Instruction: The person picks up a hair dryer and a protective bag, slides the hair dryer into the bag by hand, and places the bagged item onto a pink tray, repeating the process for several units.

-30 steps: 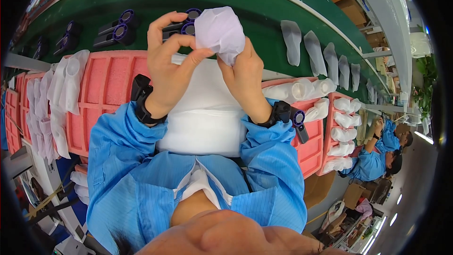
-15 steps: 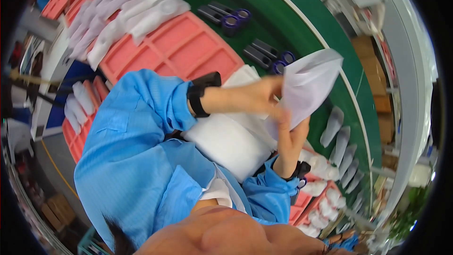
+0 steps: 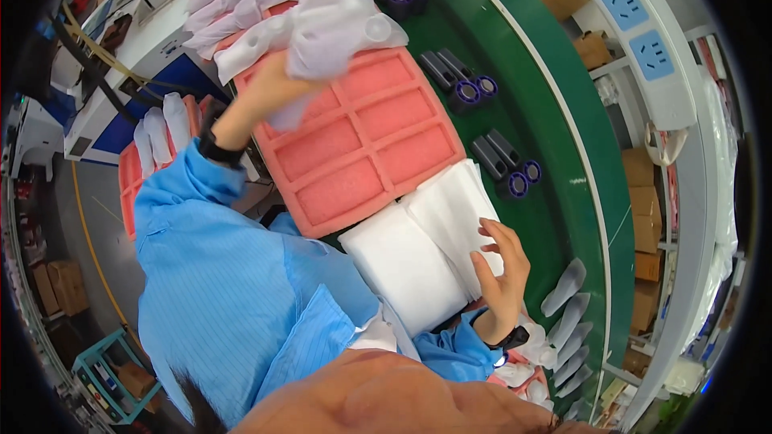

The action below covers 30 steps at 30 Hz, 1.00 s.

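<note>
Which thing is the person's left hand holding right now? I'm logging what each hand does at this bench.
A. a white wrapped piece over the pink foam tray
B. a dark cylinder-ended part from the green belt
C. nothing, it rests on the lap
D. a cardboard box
A: the left hand grips a white wrapped piece above the pink foam tray, while the right hand lies on the white sheet stack.

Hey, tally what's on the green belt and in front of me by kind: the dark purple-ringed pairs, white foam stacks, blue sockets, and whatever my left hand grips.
Pairs of dark bar-shaped devices with purple rings on the green conveyor belt: 3
Stacks of white foam sheets at the right hand: 2
Blue wall sockets: 3
White foam pouch gripped by the left hand: 1
Total: 9
</note>
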{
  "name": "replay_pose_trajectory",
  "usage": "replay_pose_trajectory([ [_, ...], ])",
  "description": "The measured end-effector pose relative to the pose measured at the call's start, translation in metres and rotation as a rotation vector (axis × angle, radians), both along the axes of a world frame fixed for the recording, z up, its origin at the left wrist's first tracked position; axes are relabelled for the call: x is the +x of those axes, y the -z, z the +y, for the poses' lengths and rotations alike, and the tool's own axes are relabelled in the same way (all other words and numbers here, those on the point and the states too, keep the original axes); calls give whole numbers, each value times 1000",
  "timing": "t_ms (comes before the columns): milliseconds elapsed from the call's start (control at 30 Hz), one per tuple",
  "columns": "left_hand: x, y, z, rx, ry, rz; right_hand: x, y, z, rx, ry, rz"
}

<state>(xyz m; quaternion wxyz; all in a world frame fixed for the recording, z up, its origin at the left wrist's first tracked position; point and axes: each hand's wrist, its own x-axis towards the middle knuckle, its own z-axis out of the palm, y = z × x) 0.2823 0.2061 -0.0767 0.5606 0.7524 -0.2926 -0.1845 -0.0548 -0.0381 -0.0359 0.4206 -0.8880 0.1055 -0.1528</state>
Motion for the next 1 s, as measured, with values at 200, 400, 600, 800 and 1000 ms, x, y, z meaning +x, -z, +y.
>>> replay_pose_trajectory([
  [200,142,-18,66,-55,-410,312,5,-1,-12,-16,65,32],
  [400,310,11,98,-71,-442,156,-4,-1,-21,-47,155,95],
  [600,396,32,75,553,-845,-820,-33,-8,-17,-30,286,211],
  [800,435,50,17,1034,-747,-1063,-70,-11,2,-44,552,355],
  [1000,580,145,101,1158,-95,-1529,-90,21,-32,-164,478,285],
])
